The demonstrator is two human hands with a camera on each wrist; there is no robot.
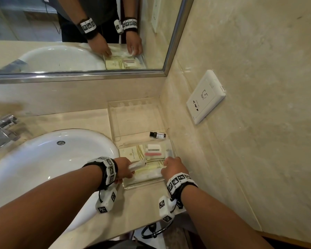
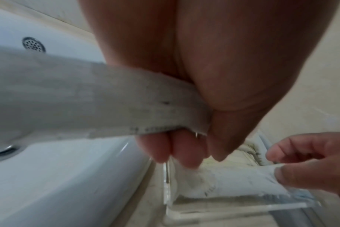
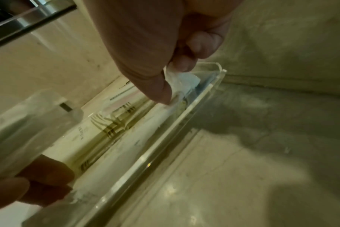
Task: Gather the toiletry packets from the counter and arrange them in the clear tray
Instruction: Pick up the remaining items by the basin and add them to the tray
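The cream packet (image 1: 131, 155) in the clear tray (image 1: 144, 185) carries a small printed logo and a line of spaced letters, too small to read; the small dark bottle (image 1: 157, 135) above the tray has a white label, also unreadable. Just below the frame's centre, the left hand (image 1: 124, 170) is curled around a long white packet (image 1: 137, 166), which sticks out over the tray's left part. The right hand (image 1: 172, 168) pinches, between thumb and fingertips, the right end of a translucent white sachet (image 2: 233, 182) lying along the tray's near wall. Further packets, one with a pink strip (image 1: 152, 154), lie flat in the tray beyond both hands.
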